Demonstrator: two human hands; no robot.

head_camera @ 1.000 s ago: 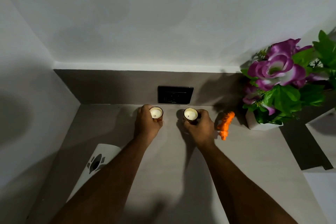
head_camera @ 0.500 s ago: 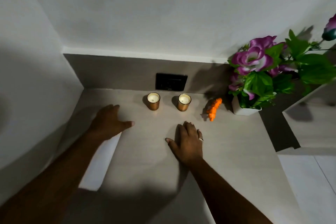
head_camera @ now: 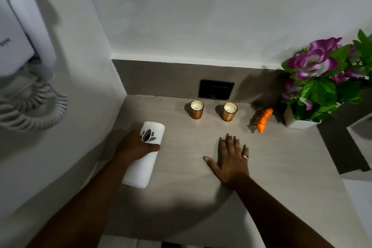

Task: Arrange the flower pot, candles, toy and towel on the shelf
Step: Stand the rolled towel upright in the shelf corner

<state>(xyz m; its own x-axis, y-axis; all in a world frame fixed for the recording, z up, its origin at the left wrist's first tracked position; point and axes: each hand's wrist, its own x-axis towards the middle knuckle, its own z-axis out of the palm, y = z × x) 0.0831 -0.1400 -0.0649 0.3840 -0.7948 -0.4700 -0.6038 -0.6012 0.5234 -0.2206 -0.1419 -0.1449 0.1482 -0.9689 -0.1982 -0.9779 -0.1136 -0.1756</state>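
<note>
My left hand (head_camera: 134, 148) is wrapped around a rolled white towel (head_camera: 144, 164) with a black flower mark, which lies on the left side of the grey shelf (head_camera: 191, 177). My right hand (head_camera: 231, 159) rests flat and open on the shelf, holding nothing. Two copper candle cups stand side by side at the back: the left candle (head_camera: 196, 109) and the right candle (head_camera: 229, 111). An orange toy animal (head_camera: 262, 120) lies to their right. At the far right stands a white flower pot (head_camera: 300, 122) with purple flowers and green leaves.
A black wall socket (head_camera: 216, 89) sits in the backsplash behind the candles. A white wall unit with a coiled cord (head_camera: 30, 104) hangs on the left wall. A white wall bounds the shelf on the left, and a lower step (head_camera: 360, 139) drops away at the right.
Both hands let go of the candles and drew back. My left hand went to the towel at the left and closed on it; my right hand settled flat on the shelf.
</note>
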